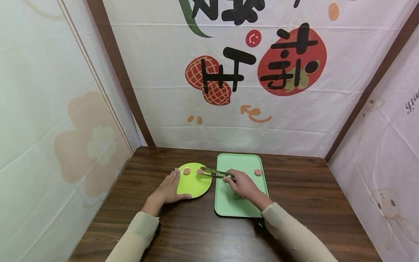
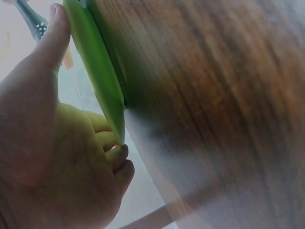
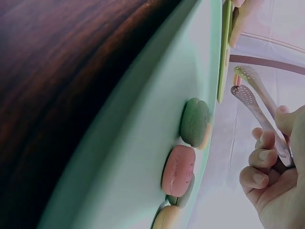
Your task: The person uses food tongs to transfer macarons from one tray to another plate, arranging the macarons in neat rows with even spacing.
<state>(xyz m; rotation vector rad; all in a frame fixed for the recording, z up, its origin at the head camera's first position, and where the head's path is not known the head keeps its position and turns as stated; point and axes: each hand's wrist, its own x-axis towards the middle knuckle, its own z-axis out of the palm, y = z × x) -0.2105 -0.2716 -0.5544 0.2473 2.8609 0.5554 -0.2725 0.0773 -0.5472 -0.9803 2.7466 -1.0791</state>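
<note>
In the head view my right hand [image 1: 243, 185] grips metal tongs [image 1: 214, 174] that reach left from over the mint-green tray [image 1: 226, 209]. Between their perforated tips is a pink macaron [image 1: 200, 171], above the far part of the yellow-green plate [image 1: 199, 189]; whether it touches the plate I cannot tell. A second pink macaron [image 1: 186, 171] lies on the plate to the left. Against the plate's left rim rests my left hand [image 1: 168, 189], fingers extended and thumb spread along the near edge. The left wrist view shows thumb and fingertips touching the rim [image 2: 97, 71].
On the tray a pink macaron [image 1: 258, 172] lies near the right edge. The right wrist view shows green [image 3: 194, 122], pink [image 3: 178, 171] and orange [image 3: 167, 217] macarons on it, others partly hidden behind. Printed cloth walls [image 1: 157, 109] surround the dark wooden table [image 1: 190, 236].
</note>
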